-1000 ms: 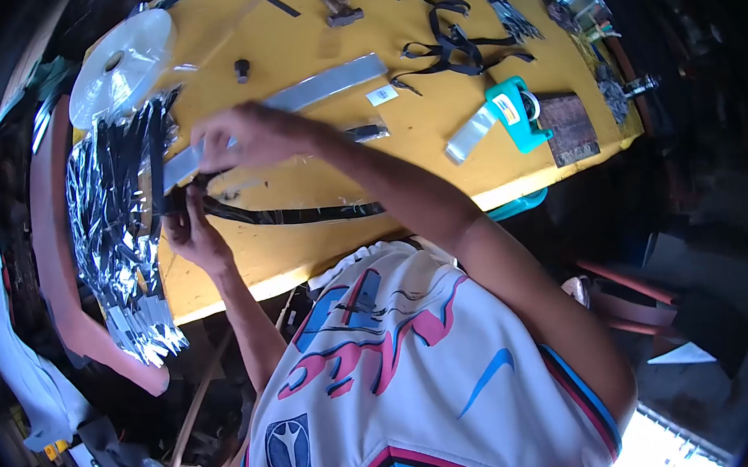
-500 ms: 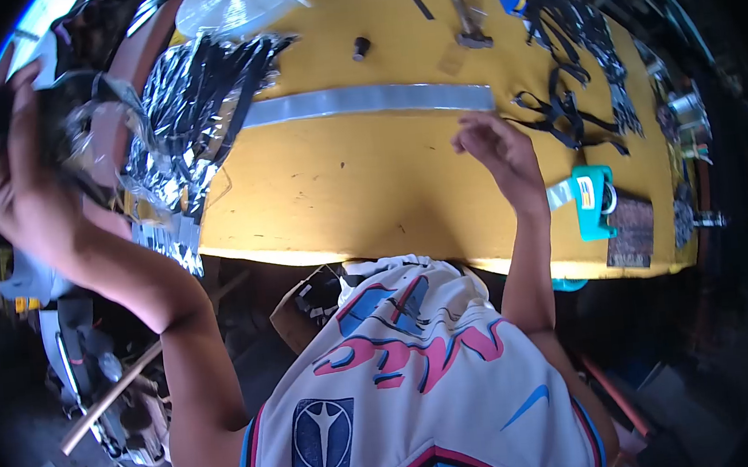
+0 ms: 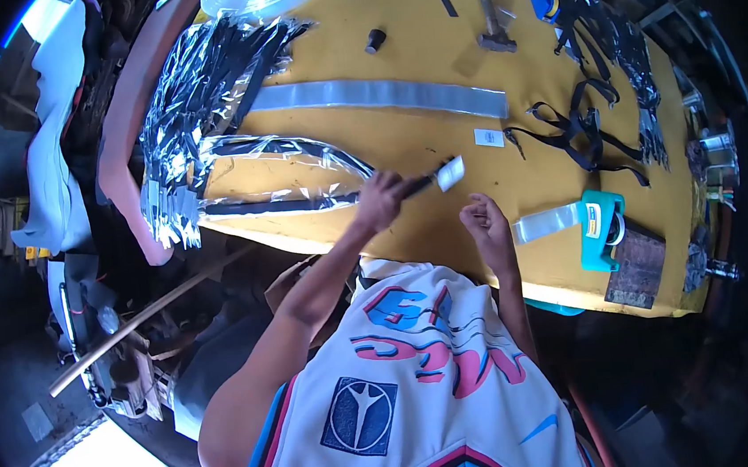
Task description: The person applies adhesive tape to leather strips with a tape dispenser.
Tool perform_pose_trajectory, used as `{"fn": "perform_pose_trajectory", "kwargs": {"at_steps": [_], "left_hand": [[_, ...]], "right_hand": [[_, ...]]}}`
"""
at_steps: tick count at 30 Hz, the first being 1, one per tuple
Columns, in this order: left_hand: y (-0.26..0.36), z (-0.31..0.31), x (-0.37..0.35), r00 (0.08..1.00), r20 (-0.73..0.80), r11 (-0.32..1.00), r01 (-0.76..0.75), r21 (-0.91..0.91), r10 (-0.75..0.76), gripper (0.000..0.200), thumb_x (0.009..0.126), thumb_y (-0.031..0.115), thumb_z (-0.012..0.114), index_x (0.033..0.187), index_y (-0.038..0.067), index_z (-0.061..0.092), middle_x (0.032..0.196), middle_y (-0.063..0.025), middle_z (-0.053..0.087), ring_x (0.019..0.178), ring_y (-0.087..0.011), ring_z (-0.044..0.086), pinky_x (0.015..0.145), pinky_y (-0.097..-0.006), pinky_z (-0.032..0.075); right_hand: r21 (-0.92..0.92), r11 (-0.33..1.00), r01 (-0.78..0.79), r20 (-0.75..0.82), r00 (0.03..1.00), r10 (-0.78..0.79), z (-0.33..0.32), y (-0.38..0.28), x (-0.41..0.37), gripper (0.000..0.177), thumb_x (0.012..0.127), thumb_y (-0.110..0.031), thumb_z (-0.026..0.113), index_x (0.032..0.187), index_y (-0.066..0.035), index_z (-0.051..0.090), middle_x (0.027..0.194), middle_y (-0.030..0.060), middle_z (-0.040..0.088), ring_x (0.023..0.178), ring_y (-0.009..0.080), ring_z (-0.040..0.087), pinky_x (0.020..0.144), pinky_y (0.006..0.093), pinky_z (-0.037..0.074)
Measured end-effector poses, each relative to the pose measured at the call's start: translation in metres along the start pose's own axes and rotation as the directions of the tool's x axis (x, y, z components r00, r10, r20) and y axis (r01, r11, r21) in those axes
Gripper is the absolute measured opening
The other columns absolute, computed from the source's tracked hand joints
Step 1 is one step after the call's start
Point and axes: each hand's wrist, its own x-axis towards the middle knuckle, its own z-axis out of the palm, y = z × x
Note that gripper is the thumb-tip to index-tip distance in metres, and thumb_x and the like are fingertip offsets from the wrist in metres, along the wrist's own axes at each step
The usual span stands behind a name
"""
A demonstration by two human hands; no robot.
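Note:
My left hand (image 3: 382, 202) is closed around a black strap (image 3: 282, 204) in clear plastic wrap. The strap loops back to a pile of wrapped black straps (image 3: 202, 97) on the left. Past my fingers, its dark end carries a white tag (image 3: 451, 173). My right hand (image 3: 484, 219) hovers just right of the tag, fingers curled; whether anything is in them is hidden. Farther back lies a long clear plastic strip (image 3: 380, 93). A small white label (image 3: 488, 137) rests on the yellow tabletop (image 3: 436, 130).
A green tape dispenser (image 3: 599, 230) with a clear strip (image 3: 547, 223) stands at the right beside a dark plate (image 3: 635, 268). Loose black straps (image 3: 583, 131), a hammer (image 3: 493, 23) and a small black cylinder (image 3: 376, 40) lie farther back. A wooden stick (image 3: 146, 324) is below left.
My left hand has come from the far left to the table's middle, bringing the wrapped strap. My right hand has moved nearer my body. The small white label has come into view.

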Motion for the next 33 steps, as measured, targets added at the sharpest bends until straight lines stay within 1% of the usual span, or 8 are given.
{"fn": "perform_pose_trajectory", "kwargs": {"at_steps": [2,4,5,12,17,24,31,33], "left_hand": [[0.043,0.011,0.001,0.998,-0.056,0.999,0.038,-0.023,-0.039,0.047,0.078,0.011,0.066,0.125,0.015,0.067,0.103,-0.0074,0.061,0.100,-0.0286,0.056,0.088,-0.0410,0.045],[0.067,0.019,0.010,0.996,-0.053,0.996,0.071,-0.054,-0.074,0.048,0.079,0.016,0.069,0.127,0.013,0.063,0.109,-0.0072,0.061,0.103,-0.0292,0.055,0.088,-0.0416,0.044],[0.081,0.019,0.012,0.993,-0.039,0.991,0.107,-0.082,-0.111,0.049,0.080,0.017,0.070,0.128,0.013,0.063,0.110,-0.0075,0.061,0.103,-0.0293,0.055,0.089,-0.0417,0.044],[0.073,0.019,0.005,0.998,-0.061,0.999,-0.034,0.006,0.034,0.051,0.083,0.023,0.072,0.132,0.013,0.061,0.130,-0.0084,0.056,0.123,-0.0294,0.051,0.103,-0.0456,0.039],[0.048,0.020,-0.008,0.998,0.000,0.998,-0.063,-0.028,0.063,0.049,0.085,0.024,0.070,0.131,0.011,0.060,0.129,-0.0114,0.057,0.128,-0.0291,0.050,0.108,-0.0469,0.037],[0.019,0.002,-0.018,0.995,0.023,0.985,-0.095,-0.141,0.100,0.049,0.083,0.023,0.068,0.129,0.010,0.060,0.126,-0.0140,0.057,0.127,-0.0348,0.049,0.111,-0.0507,0.034],[0.020,-0.004,-0.016,0.980,0.096,0.982,-0.170,-0.078,0.177,0.050,0.090,0.026,0.063,0.137,0.008,0.056,0.132,-0.0145,0.055,0.131,-0.0321,0.048,0.113,-0.0503,0.031],[0.020,-0.004,-0.016,0.983,0.106,0.988,-0.149,-0.043,0.152,0.056,0.089,0.028,0.065,0.140,0.007,0.053,0.136,-0.0138,0.054,0.133,-0.0306,0.047,0.114,-0.0497,0.030]], "right_hand": [[-0.169,0.976,-0.138,-0.064,0.990,0.128,-0.011,0.028,0.005,0.056,0.092,-0.024,0.074,0.140,-0.006,0.052,0.125,0.0168,0.062,0.111,0.0279,0.064,0.097,0.0391,0.051],[-0.760,0.629,0.161,-0.029,0.959,-0.281,-0.017,0.048,0.003,0.064,0.087,-0.022,0.075,0.144,-0.010,0.050,0.145,0.0211,0.046,0.131,0.0381,0.050,0.108,0.0469,0.043],[-0.756,0.634,0.163,0.049,0.980,-0.194,-0.021,0.050,0.001,0.071,0.081,-0.016,0.075,0.146,-0.012,0.049,0.156,0.0195,0.033,0.144,0.0406,0.031,0.116,0.0529,0.031],[-0.900,0.298,0.319,0.243,0.933,-0.266,-0.016,0.056,0.023,0.058,0.075,-0.015,0.076,0.131,-0.013,0.061,0.158,0.0105,0.037,0.150,0.0343,0.025,0.120,0.0562,0.024],[-0.830,0.376,0.413,0.310,0.901,-0.305,-0.023,0.069,0.038,0.024,0.083,-0.012,0.067,0.106,-0.010,0.069,0.104,0.0090,0.062,0.112,0.0292,0.059,0.112,0.0543,0.033],[-0.893,0.360,0.270,0.150,0.933,-0.327,-0.006,0.062,0.026,0.026,0.085,-0.009,0.062,0.109,-0.008,0.069,0.104,0.0125,0.063,0.102,0.0316,0.062,0.096,0.0480,0.043],[-0.942,0.334,-0.022,-0.157,0.910,-0.383,-0.051,0.071,-0.006,0.042,0.086,-0.015,0.066,0.127,-0.010,0.060,0.122,0.0107,0.057,0.117,0.0285,0.058,0.105,0.0488,0.039],[-0.877,0.436,-0.201,-0.323,0.919,-0.226,-0.056,0.080,-0.015,0.048,0.086,-0.013,0.067,0.133,-0.013,0.058,0.133,0.0092,0.053,0.126,0.0284,0.053,0.107,0.0494,0.040]]}}
